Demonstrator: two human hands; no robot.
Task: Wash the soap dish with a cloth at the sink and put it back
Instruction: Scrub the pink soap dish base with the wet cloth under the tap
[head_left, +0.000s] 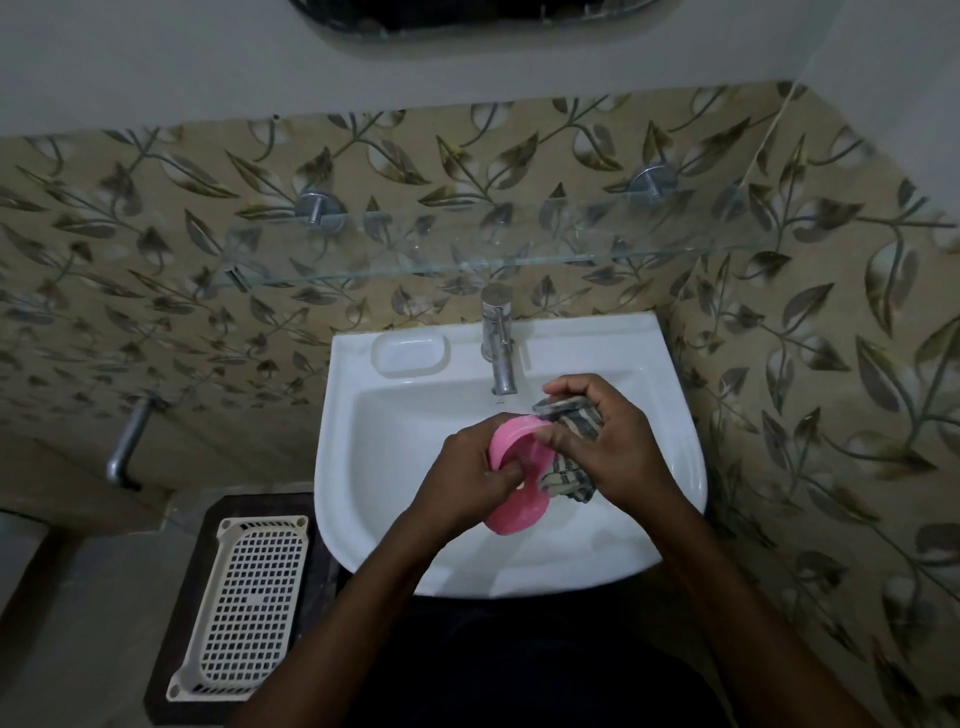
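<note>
Left hand grips the pink dish, fingers curled round its near edge, holding it tilted on its side over the basin of the sink. Right hand clutches the striped cloth, bunched against the dish's right side. Both are just below the tap. Glass shelf above. White basket on the floor, left of the sink.

Left hand holds pink soap dish; right hand presses cloth against it.
</note>
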